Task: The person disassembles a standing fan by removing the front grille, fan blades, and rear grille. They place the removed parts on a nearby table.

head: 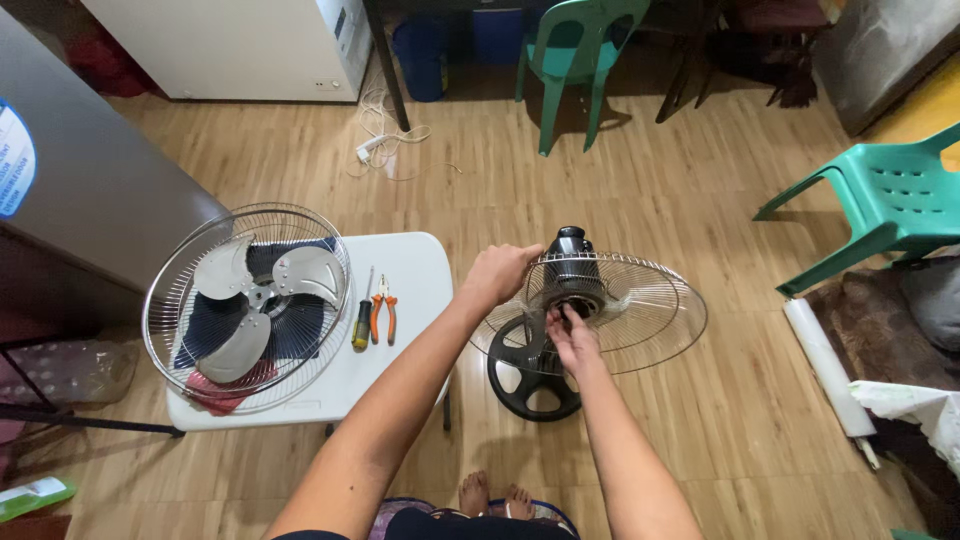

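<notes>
A floor fan stands on the wood floor with its black round base (pixel 533 375) and black motor housing (pixel 572 252). Its rear wire guard (pixel 655 310) lies nearly flat around the motor. My left hand (pixel 500 272) grips the guard's near-left rim. My right hand (pixel 572 335) has its fingers at the hub in the guard's centre, on the motor shaft area. On the small white table (pixel 410 270) to the left lies the front wire guard (pixel 170 300) with the grey three-blade fan blade (pixel 262 295) resting in it.
A screwdriver (pixel 362 322) and orange-handled pliers (pixel 383 312) lie on the table beside the guard. Two green plastic chairs (pixel 575 55) (pixel 885 205) stand behind and to the right. A white roll (pixel 825 365) lies on the floor at right. A grey cabinet (pixel 90 190) is at left.
</notes>
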